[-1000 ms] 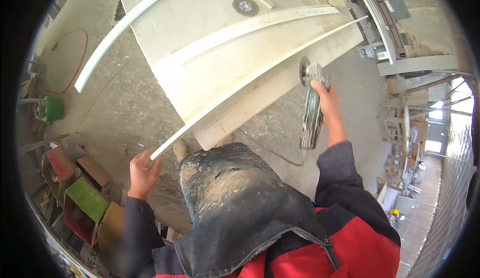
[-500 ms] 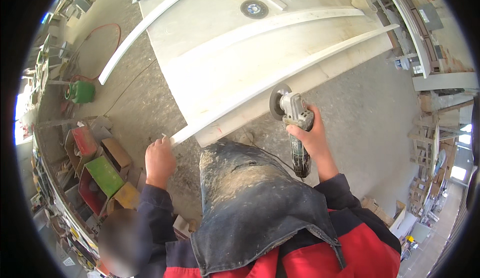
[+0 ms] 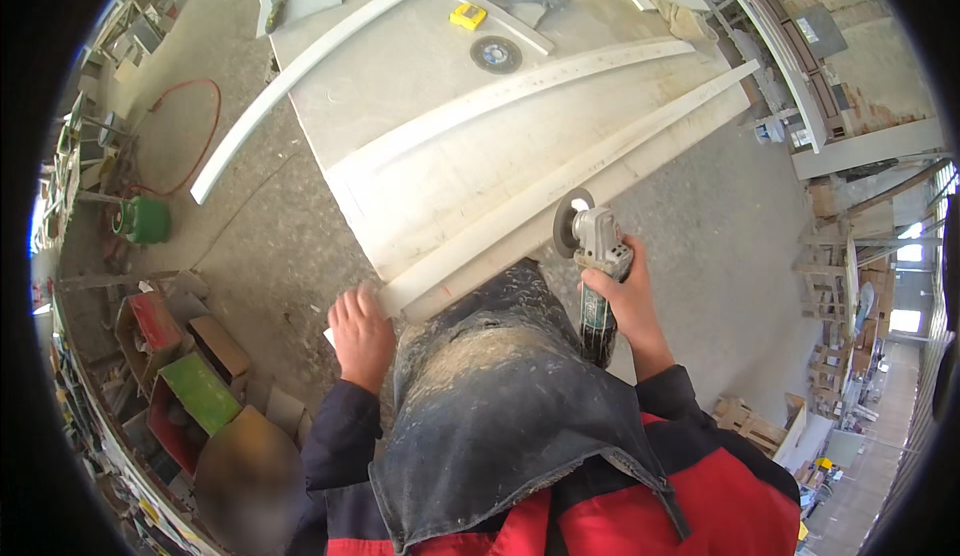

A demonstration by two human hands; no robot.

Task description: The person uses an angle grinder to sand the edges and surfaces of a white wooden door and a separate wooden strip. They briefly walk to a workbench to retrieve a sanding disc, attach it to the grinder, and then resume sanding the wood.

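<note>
My right hand (image 3: 632, 301) grips an angle grinder (image 3: 600, 241) by its body, with the disc upward beside the table's near edge. The disc looks apart from the long white strip (image 3: 560, 188), which lies along that edge. My left hand (image 3: 362, 336) is closed over the strip's near left end, and a small white tip shows past the fingers. A second, curved white strip (image 3: 520, 68) lies farther back on the pale table (image 3: 400, 221). Another curved strip (image 3: 290, 81) reaches out over the table's left side.
On the table lie a loose grinding disc (image 3: 496, 54), a yellow tape measure (image 3: 467, 17), a scraper (image 3: 281, 3) and a crumpled cloth (image 3: 680, 21). Boxes (image 3: 200, 391) stand on the floor to my left, near a green gas cylinder (image 3: 143, 219) with a red hose (image 3: 219, 116).
My left hand has moved right and slightly down, over the strip's end. The strip has shifted, its far end now lower. My right hand still holds the angle grinder, slightly lower in view.
</note>
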